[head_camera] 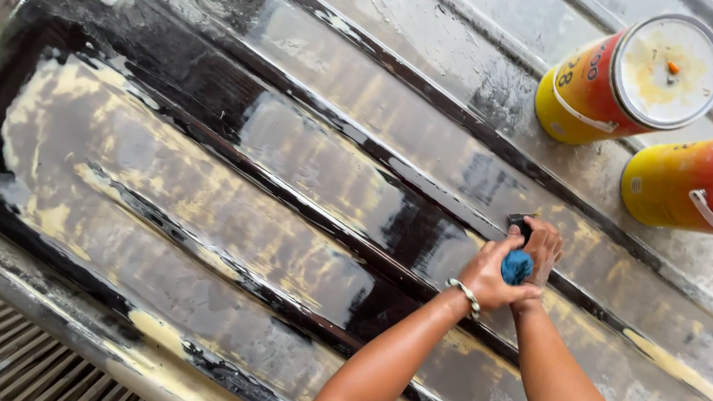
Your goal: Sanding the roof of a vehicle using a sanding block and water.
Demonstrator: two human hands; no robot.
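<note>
Blue sponge (516,267) clutched in the left hand (495,277), just above the wet dark panelled door (235,186) lying flat. Right hand (543,247) pressed flat-fingered against a small dark pad (520,223) on a groove of that door, touching the left hand. Two red-and-yellow paint cans (615,84) standing well apart, at upper right. Beaded bracelet (467,295) on the left wrist.

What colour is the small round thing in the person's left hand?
Blue. The left hand grips a small blue sponge; the head view shows it best.
</note>
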